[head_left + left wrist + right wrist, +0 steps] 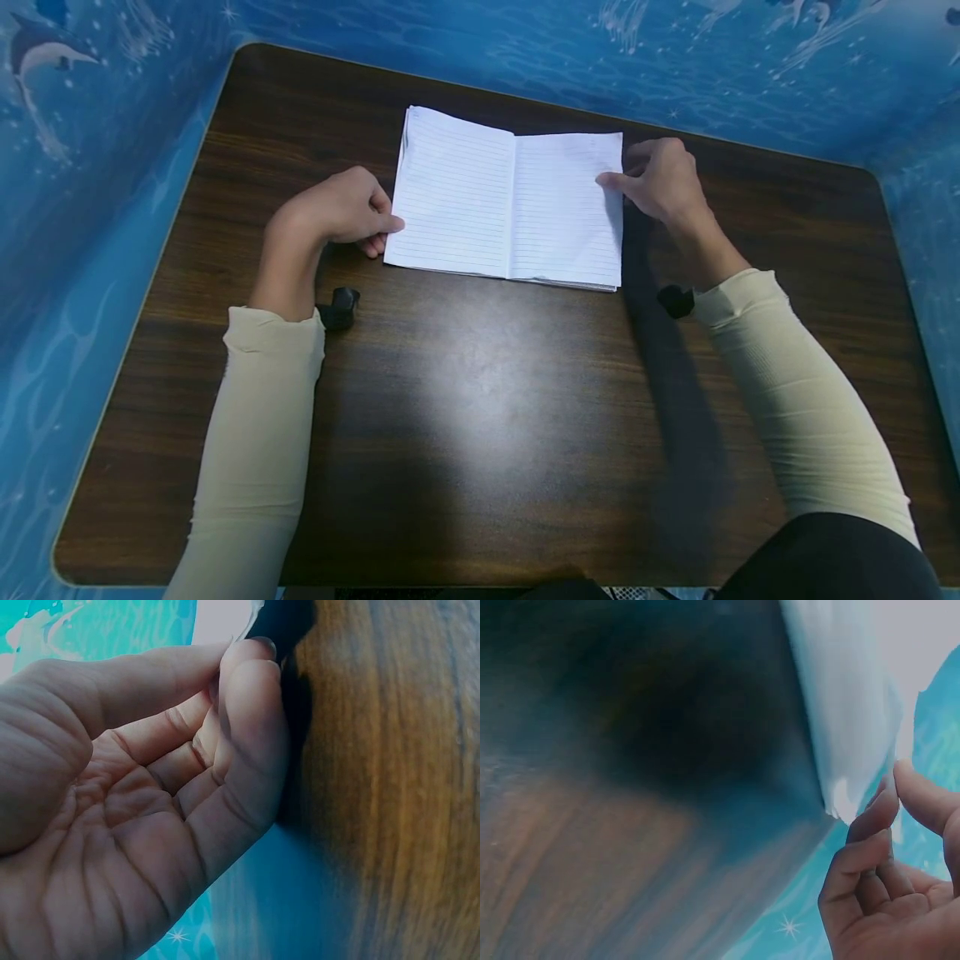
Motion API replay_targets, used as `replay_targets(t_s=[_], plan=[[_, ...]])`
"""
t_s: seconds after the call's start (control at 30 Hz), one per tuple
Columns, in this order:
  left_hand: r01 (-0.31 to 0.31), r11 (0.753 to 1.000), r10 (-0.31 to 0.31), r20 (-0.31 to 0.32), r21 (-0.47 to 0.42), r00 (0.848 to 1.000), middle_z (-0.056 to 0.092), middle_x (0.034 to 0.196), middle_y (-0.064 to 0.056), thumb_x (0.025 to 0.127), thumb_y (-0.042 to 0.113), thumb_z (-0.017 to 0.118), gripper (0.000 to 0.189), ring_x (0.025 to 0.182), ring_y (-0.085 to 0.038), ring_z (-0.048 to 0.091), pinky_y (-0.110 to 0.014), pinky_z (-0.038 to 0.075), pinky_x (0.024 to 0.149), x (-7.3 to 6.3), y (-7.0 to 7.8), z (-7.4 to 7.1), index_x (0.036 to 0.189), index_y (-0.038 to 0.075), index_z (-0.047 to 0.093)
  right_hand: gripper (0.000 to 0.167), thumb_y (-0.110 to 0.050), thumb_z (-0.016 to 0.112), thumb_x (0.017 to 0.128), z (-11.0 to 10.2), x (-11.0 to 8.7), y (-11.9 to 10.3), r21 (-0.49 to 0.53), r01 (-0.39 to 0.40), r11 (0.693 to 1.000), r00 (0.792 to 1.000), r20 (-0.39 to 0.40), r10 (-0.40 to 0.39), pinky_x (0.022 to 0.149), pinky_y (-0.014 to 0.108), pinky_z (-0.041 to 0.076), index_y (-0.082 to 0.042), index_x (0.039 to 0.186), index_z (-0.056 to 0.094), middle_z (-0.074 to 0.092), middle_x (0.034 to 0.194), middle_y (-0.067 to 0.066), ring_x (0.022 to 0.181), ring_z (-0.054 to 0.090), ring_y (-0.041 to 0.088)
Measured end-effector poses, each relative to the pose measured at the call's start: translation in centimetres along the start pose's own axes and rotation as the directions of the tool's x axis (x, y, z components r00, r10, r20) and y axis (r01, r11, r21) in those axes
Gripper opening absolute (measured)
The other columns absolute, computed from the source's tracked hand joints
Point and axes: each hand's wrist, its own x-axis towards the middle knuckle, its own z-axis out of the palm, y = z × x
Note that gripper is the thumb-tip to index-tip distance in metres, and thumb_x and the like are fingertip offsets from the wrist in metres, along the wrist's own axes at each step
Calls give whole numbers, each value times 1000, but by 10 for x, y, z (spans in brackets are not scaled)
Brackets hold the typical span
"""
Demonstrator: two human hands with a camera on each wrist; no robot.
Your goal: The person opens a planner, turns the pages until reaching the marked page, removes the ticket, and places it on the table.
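Black cloth (832, 558) bulges up at your lower right, cut off by the frame's bottom edge, so you cannot tell its full shape. Beside it runs your right sleeve (810, 408); your left sleeve (255, 417) leaves the frame at the bottom too. Dark shapes (562, 590) along the bottom edge are too cropped to make out.

One notebook (457, 196) lies open near the far side of the one dark wooden table (480, 400), two ruled pages facing up. Your left hand (333, 207) pinches its left edge between thumb and fingers; your right hand (663, 183) pinches the right edge, thumb over the page and fingertips hidden beneath. How many sheets either pinch takes in, you cannot tell. In the left wrist view only a sliver of paper shows past your fingertips; in the right wrist view the paper is blurred and runs out of frame.

You have two hands, two pale sleeves and two small black devices, one by the left cuff (341, 310), one by the right (675, 302). Blue sea-patterned walls (465, 42) surround the table, figures along the top cropped.
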Motion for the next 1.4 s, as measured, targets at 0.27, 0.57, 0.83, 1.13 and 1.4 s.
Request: replay_targets(t_s=[0.27, 0.57, 0.83, 1.13, 1.4], plan=[[-14, 1000, 14, 6, -17, 1000, 69, 70, -5, 109, 18, 63, 29, 65, -16, 65, -33, 53, 76, 1, -1, -2, 95, -4, 76, 46, -49, 73, 100, -18, -2, -3, 175, -57, 983, 998, 8, 57, 77, 25, 54, -11, 127, 73, 68, 109, 2, 99, 64, 20], [-2, 1000, 3, 11, -14, 1000, 70, 71, -5, 109, 18, 63, 28, 66, -16, 65, -36, 53, 80, 2, 1, -1, 96, -3, 76, 25, -42, 75, 100, -30, -8, -18, 345, -76, 936, 997, 11, 77, 63, 24, 49, -18, 108, 71, 63, 89, -3, 74, 60, 13], [1, 1000, -1, 12, -18, 1000, 69, 71, -5, 109, 19, 63, 28, 67, -16, 66, -33, 52, 78, 3, 2, 0, 96, -3, 75, 29, -43, 75, 100, -36, -12, -33, 403, -64, 913, 998, 8, 67, 63, 21, 50, -17, 111, 71, 64, 94, -2, 76, 62, 13], [5, 1000, -5, 8, -10, 1000, 69, 71, -5, 109, 19, 63, 28, 67, -16, 65, -35, 52, 80, 3, 3, 2, 97, -3, 75, 33, -39, 75, 100, -40, -18, -50, 470, 1, 883, 1000, -9, 3, 66, 19, 56, -12, 119, 71, 64, 106, 0, 82, 67, 14], [-14, 1000, 14, 15, -9, 1000, 69, 71, -5, 109, 18, 62, 28, 66, -15, 65, -33, 52, 77, 4, 2, 0, 96, -3, 74, 26, -32, 72, 103, -32, -24, -75, 493, 116, 862, 993, -46, -108, 69, 19, 60, -9, 115, 71, 65, 109, 3, 79, 67, 15]])
